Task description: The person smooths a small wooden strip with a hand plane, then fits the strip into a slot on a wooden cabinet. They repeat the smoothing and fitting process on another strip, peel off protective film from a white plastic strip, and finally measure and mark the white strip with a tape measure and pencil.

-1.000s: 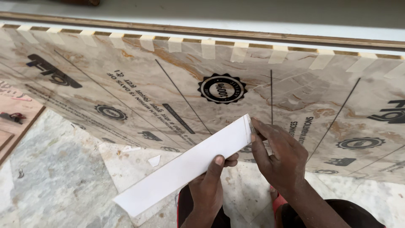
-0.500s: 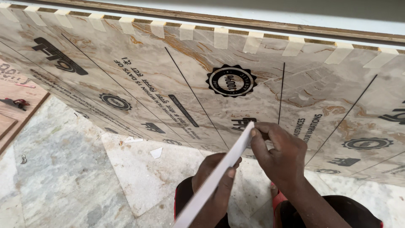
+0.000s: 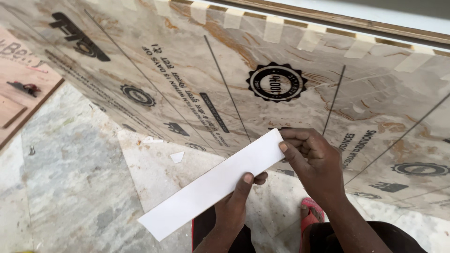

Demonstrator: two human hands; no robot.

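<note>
A long white flat strip [image 3: 206, 187] runs from lower left up to the right, its broad face toward me. My left hand [image 3: 236, 206] holds it from beneath near the middle, thumb on top. My right hand [image 3: 311, 157] pinches its upper right end between thumb and curled fingers. Behind the hands lies a large laminate sheet [image 3: 197, 79] covered in a printed protective film with dark pencil lines drawn across it.
Masking tape pieces [image 3: 274, 28] hold the sheet's far edge. The floor [image 3: 70, 187] is grey-green stone with small white scraps [image 3: 177, 157]. A plywood board [image 3: 18, 98] with a small tool lies at the left. A red sandal [image 3: 311, 215] shows below my right hand.
The strip turned edge-on half a second ago and now lies flat-faced toward me again. The view has shifted right and closer; both hands keep their hold.
</note>
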